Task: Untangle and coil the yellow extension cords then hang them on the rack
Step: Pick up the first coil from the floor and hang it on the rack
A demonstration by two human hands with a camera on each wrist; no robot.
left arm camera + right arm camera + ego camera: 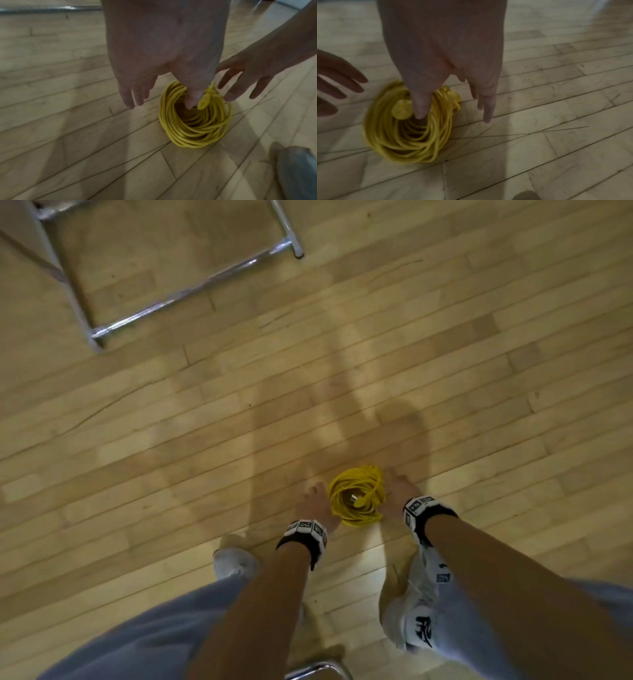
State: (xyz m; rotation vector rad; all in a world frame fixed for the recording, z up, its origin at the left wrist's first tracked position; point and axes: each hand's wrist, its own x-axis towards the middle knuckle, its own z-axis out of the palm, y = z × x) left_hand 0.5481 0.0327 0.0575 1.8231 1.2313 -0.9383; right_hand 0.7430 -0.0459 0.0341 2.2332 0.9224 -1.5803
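Note:
A coiled yellow extension cord (356, 496) lies on the wooden floor between my two hands, with a yellow plug (359, 501) resting in its centre. My left hand (317, 498) reaches down at the coil's left side with straight fingers. In the left wrist view its thumb (190, 100) hangs over the coil (193, 129) beside the plug (204, 101). My right hand (397, 484) is at the coil's right side, also with straight fingers. In the right wrist view its thumb (421, 106) is over the coil (406, 138) next to the plug (401, 111). Neither hand grips the cord.
The chrome tube base of a rack (191, 292) stands on the floor at the far left, with a capped foot (298, 251). My legs in grey trousers and white socks (419, 628) stand close behind the coil. Another chrome tube (318, 669) shows at the bottom edge.

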